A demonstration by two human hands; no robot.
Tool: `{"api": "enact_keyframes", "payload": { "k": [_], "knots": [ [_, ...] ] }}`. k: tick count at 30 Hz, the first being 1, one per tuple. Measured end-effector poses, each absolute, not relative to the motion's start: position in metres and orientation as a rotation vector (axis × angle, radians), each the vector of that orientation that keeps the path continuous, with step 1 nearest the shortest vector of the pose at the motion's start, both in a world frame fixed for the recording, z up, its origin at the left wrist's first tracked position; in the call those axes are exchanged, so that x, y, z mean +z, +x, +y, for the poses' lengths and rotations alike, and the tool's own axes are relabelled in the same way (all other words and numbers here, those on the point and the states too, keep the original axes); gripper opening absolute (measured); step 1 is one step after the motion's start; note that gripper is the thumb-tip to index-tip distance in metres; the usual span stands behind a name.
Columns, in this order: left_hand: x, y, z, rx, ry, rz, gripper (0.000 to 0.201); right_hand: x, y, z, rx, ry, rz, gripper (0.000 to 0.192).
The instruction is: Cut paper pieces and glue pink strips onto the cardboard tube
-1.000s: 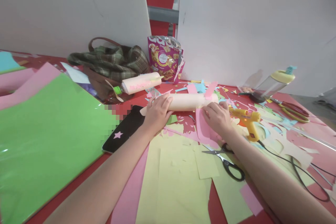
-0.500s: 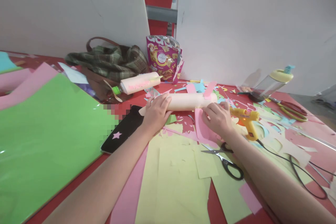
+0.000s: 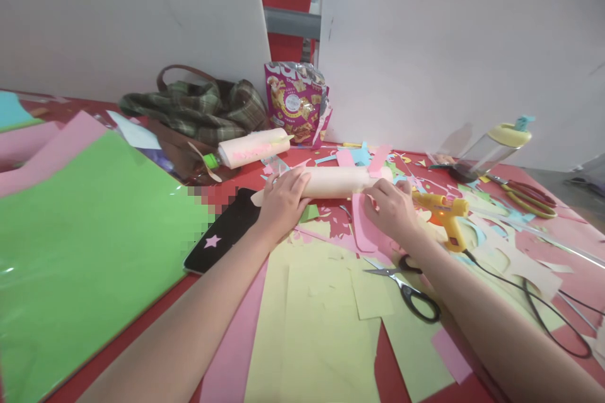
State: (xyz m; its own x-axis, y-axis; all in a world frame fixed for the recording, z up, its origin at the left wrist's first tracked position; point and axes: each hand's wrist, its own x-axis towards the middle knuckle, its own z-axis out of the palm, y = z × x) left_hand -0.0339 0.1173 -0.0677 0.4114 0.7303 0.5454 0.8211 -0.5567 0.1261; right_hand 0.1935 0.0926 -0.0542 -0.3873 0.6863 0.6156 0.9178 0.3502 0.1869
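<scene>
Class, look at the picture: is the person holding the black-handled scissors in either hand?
No: the scissors lie on the yellow paper, while both hands rest on the paper roll.

I'm seeing matt cream paper on the roll under my hands | pink paper piece matt, smooth | green sheet near left showing a glossy film sheen | scissors shining with metal blades, black plastic handles | glue gun in yellow plastic | far bag in plaid cloth | snack pouch glinting foil.
</scene>
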Motion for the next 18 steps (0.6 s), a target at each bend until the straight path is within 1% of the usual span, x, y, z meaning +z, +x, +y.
{"api": "enact_keyframes", "payload": {
  "k": [6, 9, 11, 15, 18],
  "knots": [
    [-0.068, -0.034, 0.117, -0.855, -2.502, -1.387, 0.033, -0.033, 0.171, 0.077, -0.512, -1.354, -2.223, 0.015],
    [-0.069, -0.035, 0.117, -0.847, -2.505, -1.374, 0.034, -0.023, 0.15, 0.063, -0.298, -1.301, -2.432, 0.018],
    [-0.069, -0.035, 0.117, -0.842, -2.499, -1.375, 0.034, -0.022, 0.136, 0.054, -0.176, -1.193, -2.627, 0.02],
    [-0.07, -0.034, 0.117, -0.843, -2.484, -1.406, 0.034, -0.03, 0.115, 0.045, -0.106, -1.079, -2.868, 0.028],
    [-0.07, -0.033, 0.117, -0.847, -2.48, -1.426, 0.034, -0.038, 0.109, 0.044, -0.115, -1.125, -2.934, 0.032]
  ]
}}
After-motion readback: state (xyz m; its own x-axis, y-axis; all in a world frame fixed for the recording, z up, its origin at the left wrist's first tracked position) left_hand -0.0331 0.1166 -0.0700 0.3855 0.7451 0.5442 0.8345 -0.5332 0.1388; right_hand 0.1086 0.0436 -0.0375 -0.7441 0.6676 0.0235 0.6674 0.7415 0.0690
